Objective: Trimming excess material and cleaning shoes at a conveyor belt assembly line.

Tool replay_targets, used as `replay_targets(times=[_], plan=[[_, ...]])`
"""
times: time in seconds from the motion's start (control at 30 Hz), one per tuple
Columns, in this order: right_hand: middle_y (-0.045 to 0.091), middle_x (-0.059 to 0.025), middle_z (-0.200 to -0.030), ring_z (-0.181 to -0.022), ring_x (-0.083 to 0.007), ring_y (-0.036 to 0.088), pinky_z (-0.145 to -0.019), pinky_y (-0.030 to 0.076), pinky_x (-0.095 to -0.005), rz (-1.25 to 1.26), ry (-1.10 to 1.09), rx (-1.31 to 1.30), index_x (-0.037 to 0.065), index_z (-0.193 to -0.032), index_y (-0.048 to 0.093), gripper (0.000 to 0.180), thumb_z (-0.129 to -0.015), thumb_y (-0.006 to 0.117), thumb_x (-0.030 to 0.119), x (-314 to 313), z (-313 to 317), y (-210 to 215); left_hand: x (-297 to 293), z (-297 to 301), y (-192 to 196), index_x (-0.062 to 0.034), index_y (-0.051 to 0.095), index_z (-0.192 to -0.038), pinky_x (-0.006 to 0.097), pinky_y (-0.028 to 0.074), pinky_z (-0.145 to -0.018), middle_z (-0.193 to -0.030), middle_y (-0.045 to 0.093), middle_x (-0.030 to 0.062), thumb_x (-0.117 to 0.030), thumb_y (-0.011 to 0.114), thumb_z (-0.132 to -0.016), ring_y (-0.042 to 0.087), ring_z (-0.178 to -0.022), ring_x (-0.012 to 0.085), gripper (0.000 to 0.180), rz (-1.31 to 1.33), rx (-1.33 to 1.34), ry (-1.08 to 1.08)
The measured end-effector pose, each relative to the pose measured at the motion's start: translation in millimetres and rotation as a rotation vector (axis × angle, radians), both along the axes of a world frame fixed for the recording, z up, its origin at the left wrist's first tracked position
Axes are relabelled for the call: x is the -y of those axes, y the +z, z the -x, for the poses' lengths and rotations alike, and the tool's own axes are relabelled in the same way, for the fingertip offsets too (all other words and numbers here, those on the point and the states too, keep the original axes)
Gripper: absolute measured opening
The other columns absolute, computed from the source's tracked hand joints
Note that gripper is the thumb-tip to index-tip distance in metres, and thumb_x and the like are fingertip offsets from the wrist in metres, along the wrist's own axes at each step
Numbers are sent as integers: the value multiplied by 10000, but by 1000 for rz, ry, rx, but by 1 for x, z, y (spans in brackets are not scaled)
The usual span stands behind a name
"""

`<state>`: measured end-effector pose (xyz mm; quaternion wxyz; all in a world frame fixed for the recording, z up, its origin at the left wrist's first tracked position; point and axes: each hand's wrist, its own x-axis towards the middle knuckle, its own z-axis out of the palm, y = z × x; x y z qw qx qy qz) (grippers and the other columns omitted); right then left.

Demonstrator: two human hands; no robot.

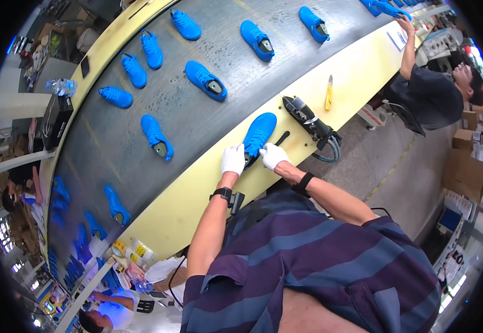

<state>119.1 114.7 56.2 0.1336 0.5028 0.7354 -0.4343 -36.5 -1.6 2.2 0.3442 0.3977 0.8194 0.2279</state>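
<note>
A blue lace-up sneaker point(260, 129) lies on the pale yellow work ledge in front of me, toe pointing away. My left hand point(233, 160), in a white glove, grips the left side of its collar. From the other side, my right hand point(274, 156), also gloved, has its fingers closed at the edge of the opening by the laces. Whether those fingers pinch a lace or the upper is too small to tell. Just right of the shoe are a small black-handled tool point(281, 139) and a black hand-held device point(309, 120) with a hose.
A yellow utility knife point(329, 93) rests farther right on the ledge point(172, 222). Beyond it, a dark conveyor belt point(197, 133) carries several blue sneakers point(206, 80). A co-worker point(430, 97) at the far right reaches toward shoes. A bottle point(61, 86) stands at the left.
</note>
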Motion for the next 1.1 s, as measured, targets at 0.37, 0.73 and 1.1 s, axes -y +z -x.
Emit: replay_targets(times=[0.37,0.73,1.1], plan=[[767,-202,-985,-906,-361,744,-842,573,-436,182,67,-164,36,-1090,775,450,-993,532,402,-33,-27,75,1,-59,94,-173,383,-1594,697,439,-1069,-1590,474,127,-911,300,-924,488,-1425,389,1000,46,1540,640],[723,-184,-954,-939,-389,689,-863,535,-495,-1000,2,-386,73,-1091,738,251,-982,629,271,-151,-57,71,-4,-38,140,-115,559,-1407,413,569,-714,-1157,648,195,-663,324,-1077,648,-921,305,682,-134,1884,905],[736,-173,-931,-879,-302,708,-803,555,-395,-233,37,-324,32,-1077,730,445,-914,754,446,-162,-69,84,-53,-38,150,-137,656,-1148,395,535,-559,-984,681,134,-452,393,-1087,655,-828,302,415,-75,1806,918]])
